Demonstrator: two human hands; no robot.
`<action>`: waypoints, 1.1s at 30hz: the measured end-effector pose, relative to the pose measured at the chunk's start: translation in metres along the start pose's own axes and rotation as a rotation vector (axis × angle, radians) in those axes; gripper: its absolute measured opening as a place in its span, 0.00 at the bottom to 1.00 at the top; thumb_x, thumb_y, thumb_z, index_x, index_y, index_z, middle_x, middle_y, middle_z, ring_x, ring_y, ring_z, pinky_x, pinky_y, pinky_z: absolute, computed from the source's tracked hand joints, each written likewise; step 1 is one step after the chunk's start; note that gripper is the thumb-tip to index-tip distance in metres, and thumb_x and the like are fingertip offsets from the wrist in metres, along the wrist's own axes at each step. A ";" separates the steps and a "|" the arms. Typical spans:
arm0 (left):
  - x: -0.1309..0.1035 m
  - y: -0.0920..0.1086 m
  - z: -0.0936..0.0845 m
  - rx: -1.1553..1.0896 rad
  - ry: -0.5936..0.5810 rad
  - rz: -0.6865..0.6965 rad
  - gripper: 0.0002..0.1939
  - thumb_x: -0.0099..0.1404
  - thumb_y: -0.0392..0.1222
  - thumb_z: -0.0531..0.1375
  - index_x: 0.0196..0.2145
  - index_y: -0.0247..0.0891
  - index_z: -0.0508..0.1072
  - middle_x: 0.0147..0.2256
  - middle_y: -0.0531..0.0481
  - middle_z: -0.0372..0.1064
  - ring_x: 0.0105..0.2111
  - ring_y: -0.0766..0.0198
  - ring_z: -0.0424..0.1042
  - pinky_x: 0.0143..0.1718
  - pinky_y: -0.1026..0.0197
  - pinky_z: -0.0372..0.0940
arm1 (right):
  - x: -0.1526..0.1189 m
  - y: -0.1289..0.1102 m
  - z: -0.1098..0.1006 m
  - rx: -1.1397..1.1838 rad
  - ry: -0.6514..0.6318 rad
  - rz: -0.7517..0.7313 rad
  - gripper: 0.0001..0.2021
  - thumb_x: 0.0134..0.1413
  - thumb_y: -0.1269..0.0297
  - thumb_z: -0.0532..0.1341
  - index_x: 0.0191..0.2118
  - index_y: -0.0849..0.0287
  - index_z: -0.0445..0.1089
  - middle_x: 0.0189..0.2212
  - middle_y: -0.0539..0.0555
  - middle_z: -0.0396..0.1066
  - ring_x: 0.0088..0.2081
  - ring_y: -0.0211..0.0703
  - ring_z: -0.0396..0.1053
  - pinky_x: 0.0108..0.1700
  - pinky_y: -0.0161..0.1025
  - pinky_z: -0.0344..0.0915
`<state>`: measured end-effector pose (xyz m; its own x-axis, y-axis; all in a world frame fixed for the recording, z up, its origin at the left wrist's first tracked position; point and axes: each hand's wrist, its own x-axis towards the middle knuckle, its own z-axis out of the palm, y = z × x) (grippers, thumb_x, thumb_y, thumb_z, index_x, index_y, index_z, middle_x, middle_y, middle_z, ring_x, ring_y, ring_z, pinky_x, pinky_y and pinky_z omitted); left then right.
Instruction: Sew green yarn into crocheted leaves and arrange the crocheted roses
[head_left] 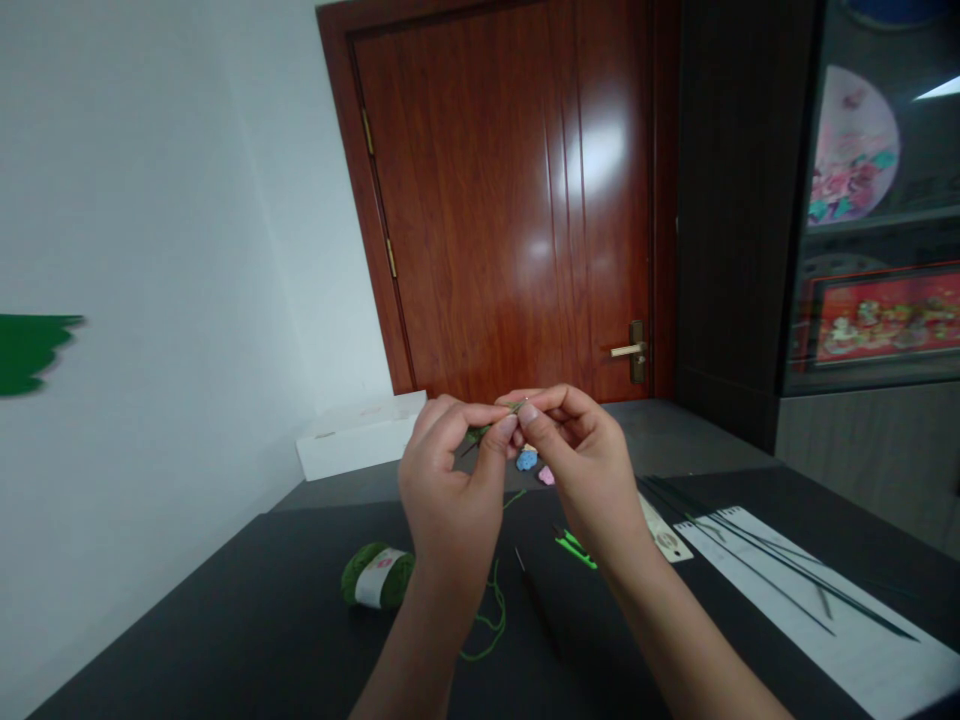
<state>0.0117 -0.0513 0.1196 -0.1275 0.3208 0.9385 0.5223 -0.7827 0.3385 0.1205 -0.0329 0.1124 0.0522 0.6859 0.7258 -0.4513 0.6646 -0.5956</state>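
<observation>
Both hands meet in front of me above the table, fingertips almost touching. My left hand (456, 475) pinches a small green crocheted piece (480, 432) between thumb and forefinger. At the upper edge of the same piece, the thumb and forefinger of my right hand (589, 455) are closed. A thin dark stick-like end pokes out below the piece near my left fingers; its kind I cannot make out. Green yarn (501, 610) trails down to the table. Below the hands lies a crochet hook (532, 590) with a dark handle. Fingers hide much of the crocheted piece.
A green yarn ball (379, 577) with a paper band lies left. Bright green thread snips (576, 548), a blue flower-like piece (527, 459) and a pink one (547, 475) lie behind. Dark green stems (810, 572) rest on white paper (885, 655) at right. A white box (360, 438) stands at the back.
</observation>
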 end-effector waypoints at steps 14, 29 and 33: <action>0.003 0.003 -0.003 0.083 0.006 0.092 0.05 0.63 0.34 0.64 0.29 0.41 0.77 0.27 0.53 0.72 0.31 0.63 0.71 0.35 0.58 0.65 | 0.001 0.001 -0.003 0.029 -0.009 -0.014 0.07 0.56 0.61 0.68 0.32 0.58 0.73 0.32 0.52 0.77 0.26 0.35 0.71 0.32 0.36 0.73; 0.002 0.003 -0.002 0.122 0.040 0.126 0.04 0.63 0.34 0.64 0.30 0.40 0.78 0.27 0.53 0.71 0.31 0.63 0.70 0.35 0.58 0.64 | 0.003 0.000 -0.003 0.061 -0.051 -0.005 0.05 0.55 0.64 0.68 0.36 0.57 0.73 0.35 0.51 0.78 0.28 0.35 0.72 0.34 0.36 0.73; 0.002 0.002 -0.001 0.104 0.047 0.102 0.04 0.63 0.34 0.64 0.30 0.40 0.78 0.28 0.52 0.71 0.32 0.62 0.70 0.35 0.57 0.64 | 0.003 0.000 -0.004 0.091 -0.068 0.047 0.06 0.54 0.64 0.69 0.37 0.56 0.72 0.34 0.50 0.77 0.28 0.35 0.72 0.34 0.36 0.73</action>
<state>0.0113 -0.0530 0.1220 -0.1072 0.2150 0.9707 0.6189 -0.7497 0.2344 0.1239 -0.0296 0.1134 -0.0297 0.6919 0.7214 -0.5312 0.6005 -0.5978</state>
